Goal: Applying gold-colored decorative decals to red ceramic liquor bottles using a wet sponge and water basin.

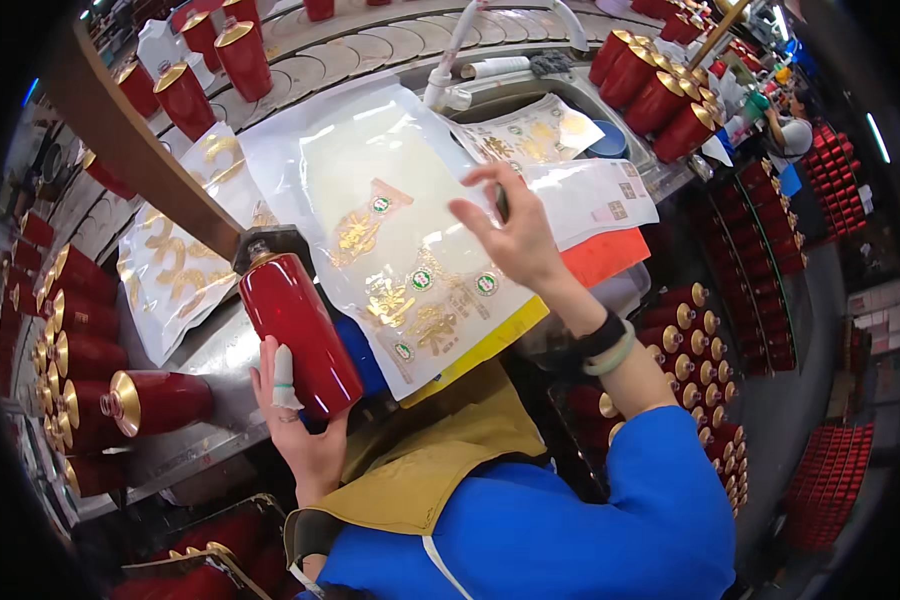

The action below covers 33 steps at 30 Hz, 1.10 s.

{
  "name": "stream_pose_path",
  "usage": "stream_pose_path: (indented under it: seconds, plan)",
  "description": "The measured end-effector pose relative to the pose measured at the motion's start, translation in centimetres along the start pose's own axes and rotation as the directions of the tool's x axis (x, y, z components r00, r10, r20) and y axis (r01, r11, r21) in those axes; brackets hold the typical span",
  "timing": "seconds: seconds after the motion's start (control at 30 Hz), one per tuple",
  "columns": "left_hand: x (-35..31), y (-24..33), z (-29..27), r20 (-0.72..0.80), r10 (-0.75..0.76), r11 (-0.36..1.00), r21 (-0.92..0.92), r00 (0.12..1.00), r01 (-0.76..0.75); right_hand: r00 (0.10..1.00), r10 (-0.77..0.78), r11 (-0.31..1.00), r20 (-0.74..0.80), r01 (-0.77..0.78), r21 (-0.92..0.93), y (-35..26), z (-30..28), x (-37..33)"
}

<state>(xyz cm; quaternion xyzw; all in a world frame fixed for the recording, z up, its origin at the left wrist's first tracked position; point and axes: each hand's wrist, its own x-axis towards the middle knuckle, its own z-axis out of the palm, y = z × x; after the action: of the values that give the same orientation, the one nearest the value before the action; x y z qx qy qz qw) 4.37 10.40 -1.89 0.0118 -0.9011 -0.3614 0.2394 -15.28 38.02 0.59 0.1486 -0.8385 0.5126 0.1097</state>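
Note:
A glossy red bottle (295,325) lies tilted, its neck end in a dark holder (270,243) at the foot of a brown bar. My left hand (305,425) supports the bottle's lower end, fingers along its left side and thumb under the base; one finger wears a white cover. Over a sheet of gold and green decals (400,180), my right hand (510,225) is raised with thumb and fingers apart. I see nothing held in it. Several decals remain on the sheet's lower part, which overlaps a yellow sheet (480,345).
Another gold-patterned sheet (185,260) lies left of the bar. Red bottles with gold shoulders (85,360) crowd the left side, and more (660,95) stand beyond the sink (520,92). A conveyor (370,45) curves along the back. Racks of bottles (690,350) stand at right.

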Motion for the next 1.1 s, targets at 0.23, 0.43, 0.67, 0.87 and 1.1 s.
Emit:
stream_pose_path:
  seconds: [0.23, 0.43, 0.67, 0.87, 1.1]
  plan:
    - [-0.1, -0.3, 0.0, 0.017, 0.014, 0.999, 0.044, 1.000, -0.015, 0.960, 0.106, 0.398, -0.258, -0.279, -0.874, 13.8, -15.4, -4.0]
    - [-0.1, 0.0, 0.0, 0.006, 0.016, 0.998, 0.062, 1.000, -0.017, 0.998, 0.023, 0.489, 0.059, 0.040, -0.871, 16.1, -15.8, -0.6]
    - [0.0, 0.2, -0.1, 0.015, -0.008, 0.998, 0.061, 1.000, 0.007, 0.977, -0.010, 0.778, 0.212, 0.141, -0.613, 16.9, -11.3, 11.1]
    - [0.0, 0.4, -0.2, 0.017, -0.008, 0.996, 0.094, 1.000, 0.006, 0.767, 0.335, 0.799, 0.547, 0.076, -0.596, 20.7, -3.8, 18.4]
    - [-0.4, -0.7, 0.0, 0.025, 0.011, 0.990, 0.144, 1.000, -0.015, 0.533, 0.628, 0.663, 0.567, 0.015, -0.749, 25.8, -2.1, 21.8]
